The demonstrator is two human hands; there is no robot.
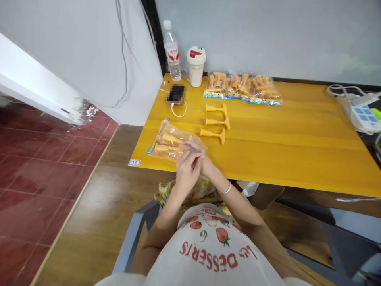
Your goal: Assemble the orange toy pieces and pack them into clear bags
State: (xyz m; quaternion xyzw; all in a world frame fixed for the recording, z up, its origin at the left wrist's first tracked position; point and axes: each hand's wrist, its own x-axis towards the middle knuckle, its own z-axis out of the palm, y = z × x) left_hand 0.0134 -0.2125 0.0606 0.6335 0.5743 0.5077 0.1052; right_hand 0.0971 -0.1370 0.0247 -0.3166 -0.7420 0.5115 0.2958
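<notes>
A clear plastic bag with yellow toy hammers in it lies near the table's front left corner. My left hand is closed at the bag's right end, its thumb and fingers pinched on the plastic. Crossing close behind it, my right hand reaches over the same end with its fingers bent together; the left hand partly covers them, so what they grip is hidden. Three loose yellow toy hammers lie in a column just beyond my hands.
At the back stand a water bottle and a lidded cup. Filled bags of yellow pieces lie beside them. A phone with a white cable rests at the left. A power strip with cords sits far right.
</notes>
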